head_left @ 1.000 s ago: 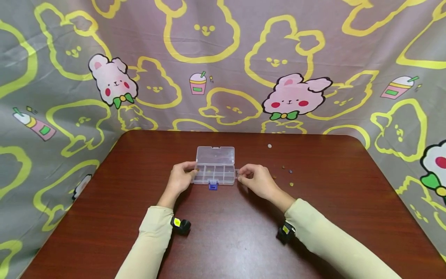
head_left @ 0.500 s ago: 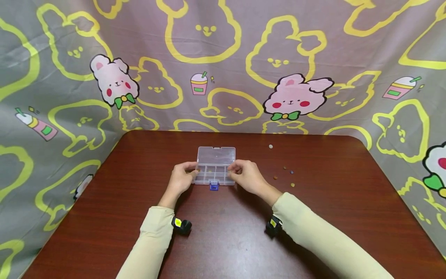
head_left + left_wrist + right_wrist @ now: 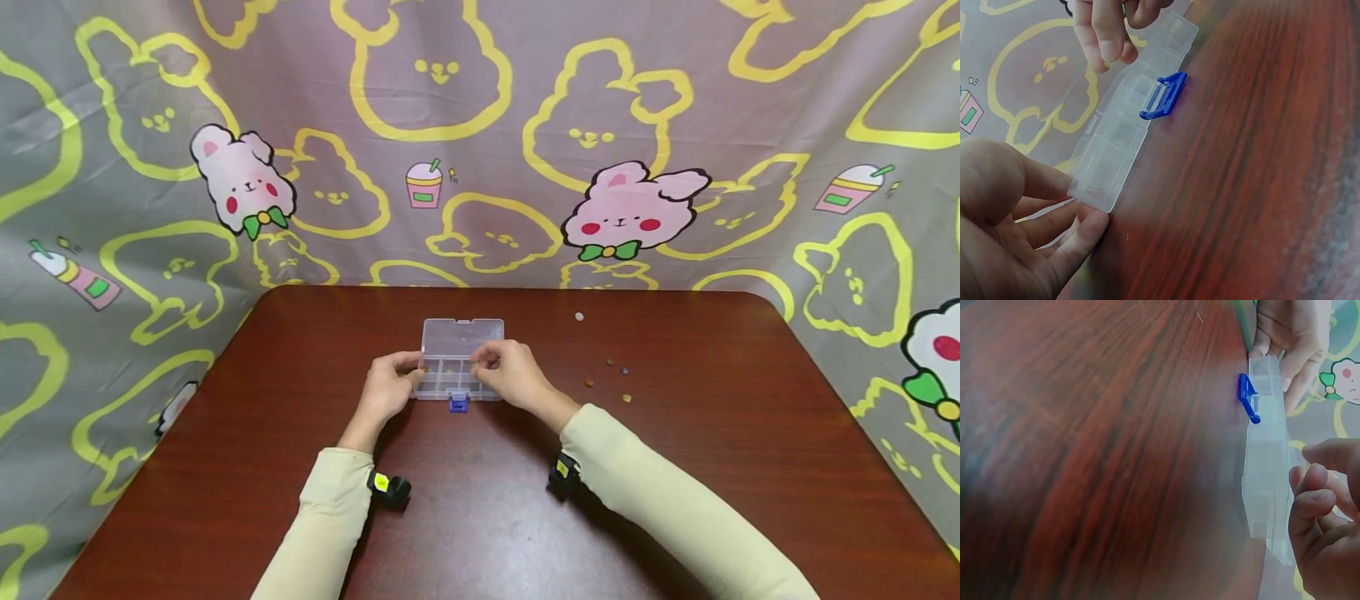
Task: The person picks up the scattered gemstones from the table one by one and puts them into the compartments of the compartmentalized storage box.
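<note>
While the left hand [image 3: 387, 385] grips the box [image 3: 452, 357], presumably steadying it, whether the right hand [image 3: 513, 372] pinches anything is unclear.

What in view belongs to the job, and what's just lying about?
Job:
clear box, lid open
left hand, gripping the box
right hand, over the box
small loose pieces, probably

Just there:
patterned cloth
wrist cameras
table

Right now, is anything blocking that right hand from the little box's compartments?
Nothing visible. The right hand hovers above the box, whose lid is open on the far side; the blue clasp sits at the front, out of the way.
</note>
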`<action>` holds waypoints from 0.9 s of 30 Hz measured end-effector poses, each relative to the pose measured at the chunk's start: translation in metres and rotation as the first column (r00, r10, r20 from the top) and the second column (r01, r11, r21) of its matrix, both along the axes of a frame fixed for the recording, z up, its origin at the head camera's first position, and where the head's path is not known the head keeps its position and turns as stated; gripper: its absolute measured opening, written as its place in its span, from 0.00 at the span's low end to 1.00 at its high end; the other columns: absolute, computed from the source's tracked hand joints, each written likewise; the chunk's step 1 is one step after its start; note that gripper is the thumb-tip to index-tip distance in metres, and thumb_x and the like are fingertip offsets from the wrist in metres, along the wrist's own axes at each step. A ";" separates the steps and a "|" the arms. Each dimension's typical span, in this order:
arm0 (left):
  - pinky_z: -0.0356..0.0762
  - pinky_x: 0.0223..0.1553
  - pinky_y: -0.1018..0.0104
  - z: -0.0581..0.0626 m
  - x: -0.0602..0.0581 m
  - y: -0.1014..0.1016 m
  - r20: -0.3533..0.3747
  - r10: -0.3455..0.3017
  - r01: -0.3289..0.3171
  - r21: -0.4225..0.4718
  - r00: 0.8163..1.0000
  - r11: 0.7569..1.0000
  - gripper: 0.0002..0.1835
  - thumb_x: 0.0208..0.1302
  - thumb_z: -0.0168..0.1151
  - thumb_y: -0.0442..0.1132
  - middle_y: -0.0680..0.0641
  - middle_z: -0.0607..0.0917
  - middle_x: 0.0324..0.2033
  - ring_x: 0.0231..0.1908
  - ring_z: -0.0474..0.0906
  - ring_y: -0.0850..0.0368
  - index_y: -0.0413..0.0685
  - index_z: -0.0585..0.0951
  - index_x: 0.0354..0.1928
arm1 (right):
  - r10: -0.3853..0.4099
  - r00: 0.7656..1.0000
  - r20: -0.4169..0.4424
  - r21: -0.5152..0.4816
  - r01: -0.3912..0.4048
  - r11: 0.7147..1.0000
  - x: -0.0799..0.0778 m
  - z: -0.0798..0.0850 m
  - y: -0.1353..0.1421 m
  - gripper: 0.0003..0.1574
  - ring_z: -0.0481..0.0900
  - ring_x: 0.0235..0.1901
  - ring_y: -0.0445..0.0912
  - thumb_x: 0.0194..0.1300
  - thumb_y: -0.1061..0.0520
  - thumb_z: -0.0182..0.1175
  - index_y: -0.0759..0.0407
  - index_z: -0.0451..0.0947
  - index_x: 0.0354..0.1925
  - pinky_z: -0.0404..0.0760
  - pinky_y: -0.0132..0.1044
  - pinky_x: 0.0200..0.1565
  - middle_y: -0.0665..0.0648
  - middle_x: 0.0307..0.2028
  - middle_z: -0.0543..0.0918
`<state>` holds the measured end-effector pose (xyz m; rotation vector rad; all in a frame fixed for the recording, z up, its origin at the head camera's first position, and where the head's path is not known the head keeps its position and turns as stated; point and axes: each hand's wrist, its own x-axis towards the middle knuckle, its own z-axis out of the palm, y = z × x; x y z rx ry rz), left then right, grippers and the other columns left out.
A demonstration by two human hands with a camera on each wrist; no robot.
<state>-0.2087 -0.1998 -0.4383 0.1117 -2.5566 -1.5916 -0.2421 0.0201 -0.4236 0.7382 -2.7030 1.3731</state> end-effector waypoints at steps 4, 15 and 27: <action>0.80 0.25 0.71 0.000 0.000 -0.001 -0.006 -0.002 0.002 -0.008 1.000 1.000 0.17 0.63 0.62 0.24 0.32 0.85 0.47 0.30 0.83 0.50 0.29 0.82 0.54 | -0.004 1.000 -0.006 0.000 0.004 1.000 -0.001 0.000 -0.004 0.07 0.80 0.29 0.41 0.58 0.64 0.68 0.62 0.86 0.37 0.78 0.32 0.33 0.49 0.26 0.84; 0.78 0.24 0.71 -0.001 0.000 -0.002 0.001 0.002 -0.002 -0.020 1.000 1.000 0.17 0.64 0.62 0.24 0.32 0.85 0.47 0.26 0.81 0.52 0.29 0.82 0.55 | -0.033 0.999 0.013 -0.011 0.033 0.999 -0.007 0.001 -0.010 0.06 0.79 0.26 0.40 0.57 0.63 0.70 0.60 0.85 0.35 0.76 0.31 0.28 0.49 0.24 0.84; 0.77 0.22 0.71 -0.002 -0.002 -0.001 -0.011 0.000 0.000 -0.028 1.000 1.000 0.16 0.64 0.62 0.25 0.33 0.86 0.45 0.22 0.78 0.55 0.31 0.83 0.54 | -0.028 0.999 0.029 -0.002 0.028 1.000 -0.009 0.000 -0.010 0.05 0.78 0.27 0.41 0.59 0.63 0.71 0.59 0.84 0.35 0.76 0.31 0.27 0.50 0.25 0.83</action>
